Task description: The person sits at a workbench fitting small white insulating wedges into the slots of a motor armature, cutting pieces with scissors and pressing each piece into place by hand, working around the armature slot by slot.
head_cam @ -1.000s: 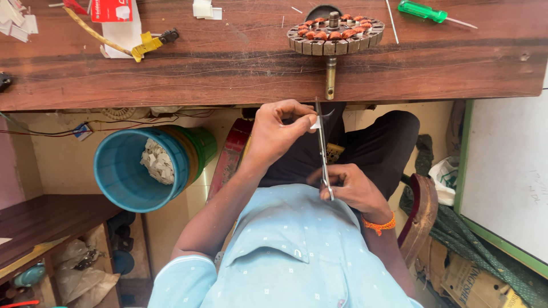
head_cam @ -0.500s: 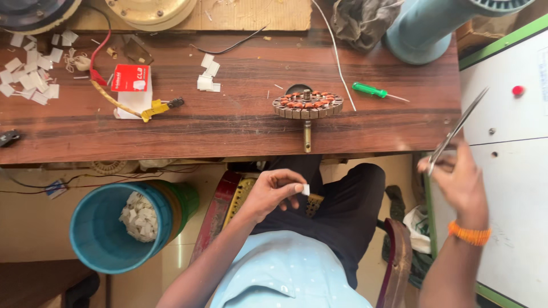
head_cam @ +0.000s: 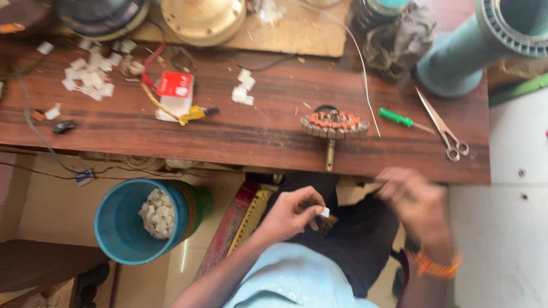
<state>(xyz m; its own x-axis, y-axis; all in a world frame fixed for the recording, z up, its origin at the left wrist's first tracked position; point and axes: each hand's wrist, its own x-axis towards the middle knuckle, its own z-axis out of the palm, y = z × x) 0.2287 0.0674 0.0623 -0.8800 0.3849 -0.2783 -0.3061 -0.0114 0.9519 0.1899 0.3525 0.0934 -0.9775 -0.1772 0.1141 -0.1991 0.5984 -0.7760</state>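
Pinching a small white paper piece [head_cam: 325, 212] below the tabletop [head_cam: 257, 137] edge.
Left hand [head_cam: 291, 215] fingers clamp the little square near the wound stator [head_cam: 335, 124]; right hand [head_cam: 414, 199] blurred, grip unclear; scissors [head_cam: 442, 125] lie right of the stator.

A small motor repair workshop: a scuffed brown wooden workbench [head_cam: 171, 134] carries a round copper-wound stator [head_cam: 334, 125], a green-handled screwdriver [head_cam: 395, 118], steel scissors [head_cam: 443, 126], loose wires and paper scraps.
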